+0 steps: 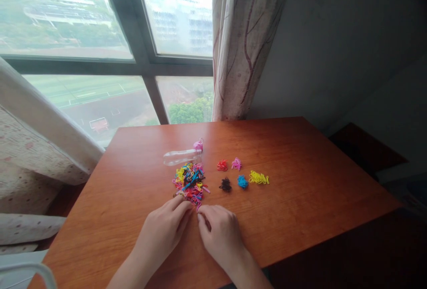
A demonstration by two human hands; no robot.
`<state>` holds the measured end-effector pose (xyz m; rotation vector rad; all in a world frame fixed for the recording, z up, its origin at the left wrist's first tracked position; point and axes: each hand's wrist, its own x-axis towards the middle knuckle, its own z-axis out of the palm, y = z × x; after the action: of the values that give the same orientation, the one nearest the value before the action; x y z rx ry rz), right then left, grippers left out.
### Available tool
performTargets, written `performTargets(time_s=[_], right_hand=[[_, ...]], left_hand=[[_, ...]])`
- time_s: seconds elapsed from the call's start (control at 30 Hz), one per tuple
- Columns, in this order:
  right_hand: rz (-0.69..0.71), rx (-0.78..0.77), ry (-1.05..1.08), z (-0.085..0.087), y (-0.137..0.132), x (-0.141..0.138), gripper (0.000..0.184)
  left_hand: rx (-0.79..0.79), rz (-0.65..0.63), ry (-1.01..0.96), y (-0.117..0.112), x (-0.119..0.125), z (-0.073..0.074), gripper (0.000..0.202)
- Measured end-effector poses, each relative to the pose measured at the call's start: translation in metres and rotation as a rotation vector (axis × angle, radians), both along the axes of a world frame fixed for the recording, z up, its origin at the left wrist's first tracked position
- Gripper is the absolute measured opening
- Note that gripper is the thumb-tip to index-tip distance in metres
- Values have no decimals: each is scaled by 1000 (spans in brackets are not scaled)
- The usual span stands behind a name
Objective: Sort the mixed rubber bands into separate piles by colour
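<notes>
A mixed heap of coloured rubber bands (190,180) lies on the wooden table in front of my hands. My left hand (167,222) rests at the heap's near edge, fingers bent and pressed together; what they hold is hidden. Close beside it, my right hand (222,226) has thumb and forefinger pinched at a pink rubber band (199,207) by the heap. To the right sit small single-colour piles: red bands (222,165), pink bands (236,163), black bands (226,185), blue bands (242,182) and yellow bands (259,178).
Behind the heap, a clear plastic bottle (180,157) lies on its side, with a pink item (198,145) at its right end. The table (300,169) reaches back to a window (140,66) and a patterned curtain (247,44). A white curved tube (36,269) shows at lower left.
</notes>
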<state>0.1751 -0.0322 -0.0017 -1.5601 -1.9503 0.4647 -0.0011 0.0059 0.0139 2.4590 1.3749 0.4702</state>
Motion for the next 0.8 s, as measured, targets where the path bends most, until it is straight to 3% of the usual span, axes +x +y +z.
performTargets(time_s=[0.1, 0.23, 0.33, 0.47, 0.8], right_hand=[[4, -6, -3, 0, 0, 0, 16], [3, 4, -19, 0, 0, 1, 15], [3, 15, -22, 0, 0, 1, 15], [-5, 14, -10, -1, 0, 0, 15], [-60, -18, 198, 3, 3, 0, 17]], left_hand=[[-130, 37, -239, 1, -1, 8, 20], [-428, 168, -517, 5, -2, 20, 24], [-625, 284, -669, 8, -1, 28, 30], [-765, 402, -797, 8, 4, 34, 34], [-1036, 385, -1002, 15, 10, 28, 38]])
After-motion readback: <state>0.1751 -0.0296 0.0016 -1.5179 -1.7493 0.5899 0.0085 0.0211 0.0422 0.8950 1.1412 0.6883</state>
